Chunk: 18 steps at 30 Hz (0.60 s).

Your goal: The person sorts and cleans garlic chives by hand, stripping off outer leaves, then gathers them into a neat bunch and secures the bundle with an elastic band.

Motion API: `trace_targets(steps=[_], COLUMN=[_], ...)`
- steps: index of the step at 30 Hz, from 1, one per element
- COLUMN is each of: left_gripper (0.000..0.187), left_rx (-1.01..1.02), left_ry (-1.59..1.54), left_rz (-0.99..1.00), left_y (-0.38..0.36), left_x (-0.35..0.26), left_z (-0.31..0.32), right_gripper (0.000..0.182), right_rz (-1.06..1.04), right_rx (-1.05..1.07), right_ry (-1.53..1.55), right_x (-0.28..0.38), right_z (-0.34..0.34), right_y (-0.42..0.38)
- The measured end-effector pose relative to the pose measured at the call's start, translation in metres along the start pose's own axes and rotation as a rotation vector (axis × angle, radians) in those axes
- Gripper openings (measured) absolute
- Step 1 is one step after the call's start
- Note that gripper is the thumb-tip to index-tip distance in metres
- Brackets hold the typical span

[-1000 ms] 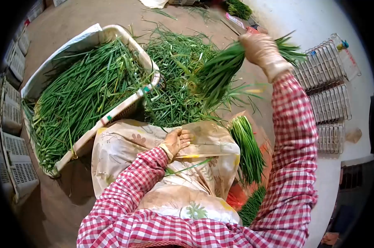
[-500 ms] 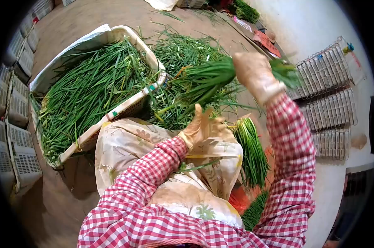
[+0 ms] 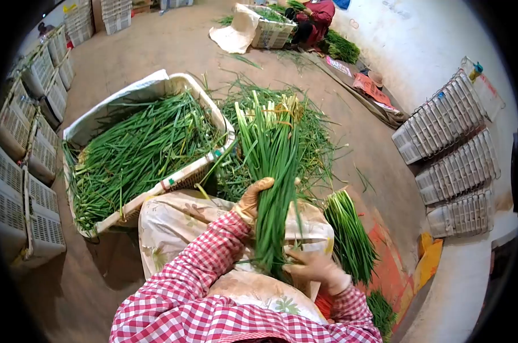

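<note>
My left hand (image 3: 253,199), in a pale glove, is wrapped round a bunch of long green stalks (image 3: 275,171) above my lap. The bunch's pale cut ends point away from me, and a brownish tie circles it near them. Its leafy tips hang over the patterned apron (image 3: 173,220). Close beside those tips, on the right, is my gloved right hand (image 3: 316,267), slightly blurred, fingers apart with nothing between them. Left of my knees stands a lined basket (image 3: 204,94) full of loose green stalks (image 3: 139,148).
Loose greens (image 3: 322,143) lie beyond my knees. Another bunch (image 3: 350,237) rests on the right. Crates line the left side (image 3: 44,217) and the right wall (image 3: 442,126). At the back, a person in dark red (image 3: 319,20) sits by another basket (image 3: 270,34).
The bunch has gone from my raised right hand to my left hand, stalks now pointing away. My right hand has come down beside its tips. The view has tilted up.
</note>
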State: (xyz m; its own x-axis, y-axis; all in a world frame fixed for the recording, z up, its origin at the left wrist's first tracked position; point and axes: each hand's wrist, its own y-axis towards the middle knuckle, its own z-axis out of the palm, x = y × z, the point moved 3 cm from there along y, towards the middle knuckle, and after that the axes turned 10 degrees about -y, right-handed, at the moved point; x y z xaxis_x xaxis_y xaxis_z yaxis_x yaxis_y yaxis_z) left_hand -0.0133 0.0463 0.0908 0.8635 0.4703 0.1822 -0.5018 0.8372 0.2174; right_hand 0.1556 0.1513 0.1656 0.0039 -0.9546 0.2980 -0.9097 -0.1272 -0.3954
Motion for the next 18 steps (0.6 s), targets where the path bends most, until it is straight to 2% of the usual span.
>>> trace_targets(steps=[2,3,4,6,8,10,11,12,13,14,15,16,17,18], left_gripper=[0.055,0.05,0.049,0.046,0.042,0.042,0.054,0.071,0.077,0.083,0.086,0.09,0.088,0.075], left_rx=[-0.18,-0.196,-0.305,-0.448,-0.331,-0.093,-0.074,-0.26,-0.29,-0.323,-0.449,-0.577,-0.551,-0.639], left_ry=[0.188,0.309,0.424,0.627,1.131,1.584,1.723,1.531,1.535,1.522,1.465,1.404,1.551,1.389], left_rz=[-0.012,-0.057,-0.036,-0.052,-0.037,-0.001,-0.061,-0.127,-0.114,-0.1,-0.213,-0.322,-0.206,-0.16], left_y=[-0.021,-0.029,-0.036,-0.059,-0.081,-0.085,-0.1,-0.115,-0.131,-0.15,-0.179,-0.209,-0.221,-0.26], left_x=[-0.01,-0.013,-0.018,-0.043,-0.048,-0.044,-0.046,-0.038,-0.035,-0.027,-0.023,-0.019,-0.007,0.003], left_z=[0.013,0.037,0.049,0.053,0.106,0.163,0.174,0.185,0.184,0.181,0.161,0.142,0.132,0.092], right_gripper=[0.061,0.063,0.066,0.093,0.105,0.111,0.111,0.108,0.106,0.103,0.1,0.097,0.093,0.09], right_rz=[0.185,0.026,-0.136,-0.306,-0.528,-0.742,-0.818,-0.78,-0.594,-0.619,-0.641,-0.857,-0.663,-0.471], right_rx=[0.225,0.113,-0.002,0.092,0.207,0.369,0.423,0.333,-0.05,0.002,0.056,0.532,0.369,0.22], right_ry=[0.697,0.87,1.035,1.25,1.397,1.757,1.924,2.057,1.494,1.592,1.69,2.464,2.413,2.341], right_x=[-0.038,-0.044,-0.051,-0.018,0.015,0.031,0.056,0.069,0.055,0.041,0.035,0.047,0.054,0.057], right_z=[-0.003,-0.006,-0.01,-0.021,-0.015,0.019,0.004,-0.008,0.018,0.045,0.06,0.028,0.015,0.013], right_y=[-0.001,0.011,0.02,0.04,0.057,0.096,0.088,0.082,0.107,0.117,0.123,0.121,0.122,0.126])
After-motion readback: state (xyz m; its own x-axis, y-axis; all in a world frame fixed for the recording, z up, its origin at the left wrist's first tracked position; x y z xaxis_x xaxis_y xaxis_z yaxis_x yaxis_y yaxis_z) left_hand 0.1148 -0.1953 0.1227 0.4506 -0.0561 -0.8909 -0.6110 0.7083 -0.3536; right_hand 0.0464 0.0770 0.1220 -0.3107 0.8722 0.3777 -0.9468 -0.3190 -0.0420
